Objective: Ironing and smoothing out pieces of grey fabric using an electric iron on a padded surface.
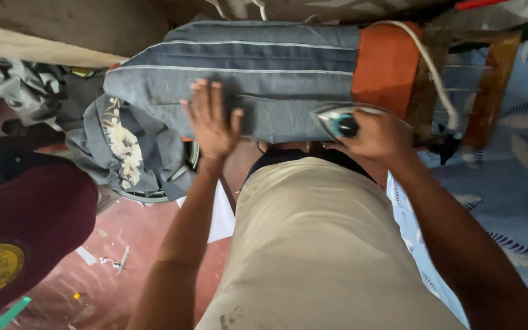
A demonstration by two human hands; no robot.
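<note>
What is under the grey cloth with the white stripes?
Under the grey striped cloth an orange padded board sticks out past its right edge. The left hand presses flat on the cloth, and the right hand holds the iron. The rest of the board is covered.

Left of the frame – a heap of grey clothes (123, 146), one with a pale floral print; lower left, a maroon cushion (25, 226) over a red floor (135, 244); right edge – blue leaf-patterned cloth (514, 183).
</note>
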